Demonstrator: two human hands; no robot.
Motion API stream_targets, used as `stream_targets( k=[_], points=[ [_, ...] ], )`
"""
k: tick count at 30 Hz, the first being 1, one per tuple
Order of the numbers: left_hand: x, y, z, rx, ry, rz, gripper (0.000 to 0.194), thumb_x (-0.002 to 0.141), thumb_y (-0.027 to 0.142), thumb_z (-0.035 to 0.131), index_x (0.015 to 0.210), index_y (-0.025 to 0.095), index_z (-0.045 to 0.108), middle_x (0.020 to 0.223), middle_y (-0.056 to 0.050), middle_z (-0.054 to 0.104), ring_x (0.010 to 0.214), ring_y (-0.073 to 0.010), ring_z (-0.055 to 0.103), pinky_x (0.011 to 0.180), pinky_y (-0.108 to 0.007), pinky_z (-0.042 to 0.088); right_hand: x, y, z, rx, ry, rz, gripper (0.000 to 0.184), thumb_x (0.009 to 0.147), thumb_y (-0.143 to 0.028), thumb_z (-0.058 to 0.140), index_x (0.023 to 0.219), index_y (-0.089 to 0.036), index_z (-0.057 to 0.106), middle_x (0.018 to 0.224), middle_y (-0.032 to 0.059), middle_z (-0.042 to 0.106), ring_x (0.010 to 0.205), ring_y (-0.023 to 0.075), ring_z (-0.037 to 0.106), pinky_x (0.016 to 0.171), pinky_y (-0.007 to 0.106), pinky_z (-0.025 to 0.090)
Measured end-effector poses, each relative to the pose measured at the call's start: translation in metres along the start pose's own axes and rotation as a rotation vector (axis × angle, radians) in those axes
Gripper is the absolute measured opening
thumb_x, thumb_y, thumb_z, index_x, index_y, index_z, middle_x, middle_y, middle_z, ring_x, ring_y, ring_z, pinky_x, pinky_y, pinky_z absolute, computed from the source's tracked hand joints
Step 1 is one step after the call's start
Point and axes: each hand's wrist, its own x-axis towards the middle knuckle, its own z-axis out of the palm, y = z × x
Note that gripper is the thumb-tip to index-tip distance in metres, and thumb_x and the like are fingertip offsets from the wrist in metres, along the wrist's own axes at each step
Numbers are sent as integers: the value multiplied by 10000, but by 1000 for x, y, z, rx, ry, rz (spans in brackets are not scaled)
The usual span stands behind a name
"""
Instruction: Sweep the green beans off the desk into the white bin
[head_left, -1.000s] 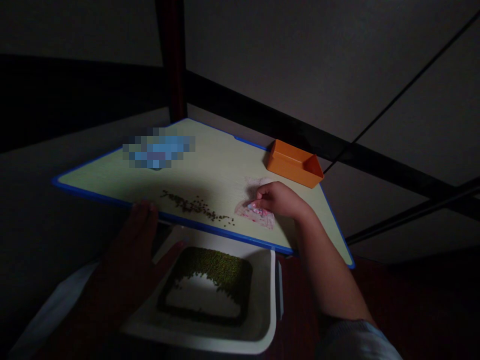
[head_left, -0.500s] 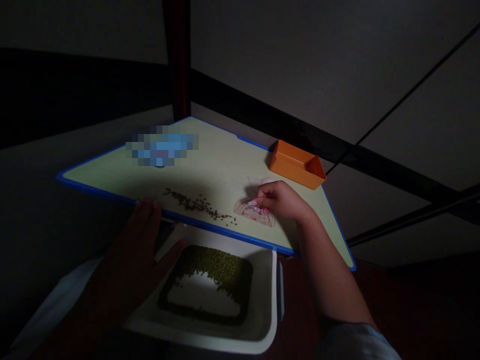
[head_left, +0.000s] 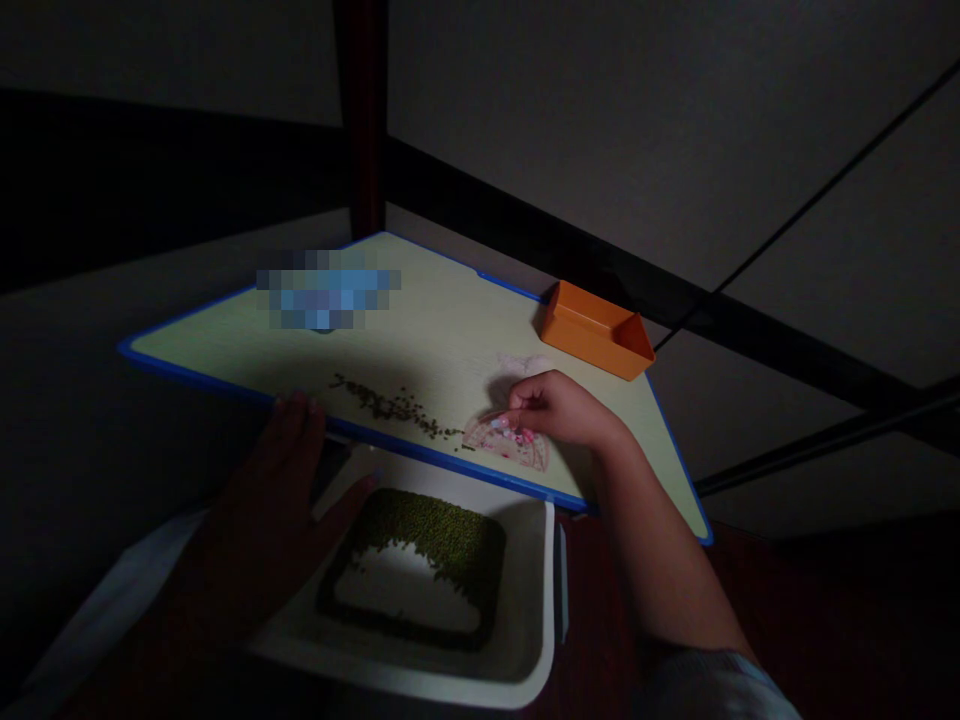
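My right hand (head_left: 556,405) pinches a clear, pink-patterned protractor (head_left: 510,452) by its middle, over the pale board (head_left: 442,300) with blue edging. The protractor's left end is beside the near end of a scattered strip of small dark beans (head_left: 397,405). In shadow, my left hand (head_left: 277,490) lies with thumb and fingers apart, its fingertips at the board's near edge. Its thumb reaches over the rim of a white tub (head_left: 536,610). Many small green beans (head_left: 442,535) cover part of the tub's floor, mostly the far side.
An orange open box (head_left: 585,350) stands at the board's far right corner. A blurred blue item (head_left: 330,295) is at the far left of the board. Panelled walls or cabinets rise behind the board, and the surroundings are dim.
My right hand has moved the protractor a little toward the board's near edge and slightly left, up to the end of the bean strip. The left hand stays put.
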Motion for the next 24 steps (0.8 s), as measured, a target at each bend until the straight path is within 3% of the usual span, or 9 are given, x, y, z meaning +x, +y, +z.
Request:
stream_targets(
  k=[17,24],
  points=[
    [0,-1,1,10,10,15,871,806,659,285,1416,40,233,1524,-221,254,1435,-308,192,1135,-494,273,2,-5,9,169,-71,-25,308,822,-374,620,628,-161,511,567,-42,481,550,73,410,549,243,314],
    [0,0,1,14,12,10,853,814,648,272,1425,55,216,1530,-211,248,1431,-309,205,1130,-497,284,2,-3,5,88,-10,11,304,820,-370,616,629,-153,522,559,-42,484,543,74,407,541,241,287]
  ],
)
